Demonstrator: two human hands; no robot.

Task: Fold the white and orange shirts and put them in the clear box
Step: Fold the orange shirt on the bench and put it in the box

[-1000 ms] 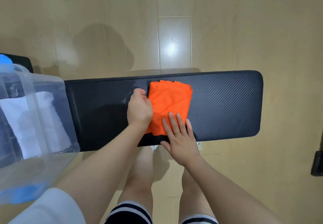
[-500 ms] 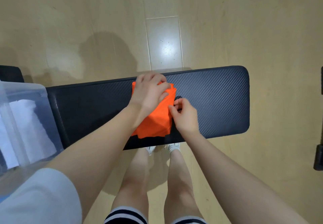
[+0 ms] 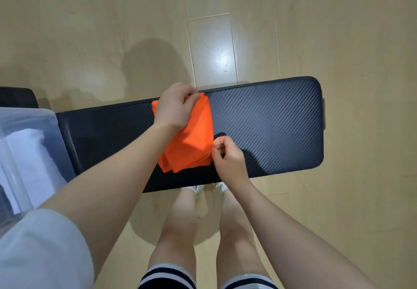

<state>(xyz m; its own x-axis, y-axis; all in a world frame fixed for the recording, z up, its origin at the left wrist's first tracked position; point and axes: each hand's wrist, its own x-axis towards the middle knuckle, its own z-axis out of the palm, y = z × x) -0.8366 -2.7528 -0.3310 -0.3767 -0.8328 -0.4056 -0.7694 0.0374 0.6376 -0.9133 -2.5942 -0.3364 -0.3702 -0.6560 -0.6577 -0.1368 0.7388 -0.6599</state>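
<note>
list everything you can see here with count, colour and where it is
orange shirt: one, bright orange, folded, lying across the middle of the bench
bench: one, black padded with a woven texture, across the middle of the view
clear box: one, see-through plastic, at the left end of the bench, partly cut off by the frame
white shirt: one, white, folded inside the clear box
floor: light wood boards, all around the bench
legs: two, bare, below the bench, with white shoes and striped shorts
left hand: one, grips the far edge of the orange shirt
right hand: one, pinches the shirt's near right edge
</note>
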